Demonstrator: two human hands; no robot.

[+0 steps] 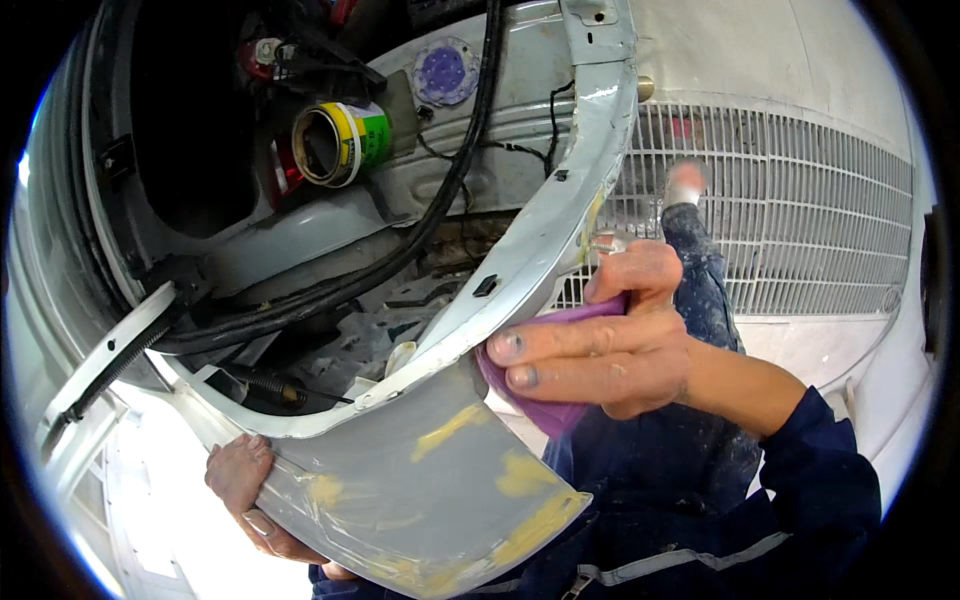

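Note:
A grey car body panel point(390, 480) with yellow filler patches curves through the lower middle. My right hand point(640, 340) holds a folded purple sheet point(575, 415), which looks like sandpaper, against the panel's upper right edge. Two of its fingers stretch over the sheet, pressing it, and the others are bent. At the panel's left side, my left hand point(245, 490) is curled against the edge; the panel covers most of that forearm. Grey dust marks the fingers of both hands.
Inside the car opening lie an open yellow and green can point(340, 145) and a round purple sanding disc point(445, 72). A black rubber seal point(420, 235) hangs across the opening. Floor grating point(780, 210) and my dusty trouser leg point(700, 260) are at right.

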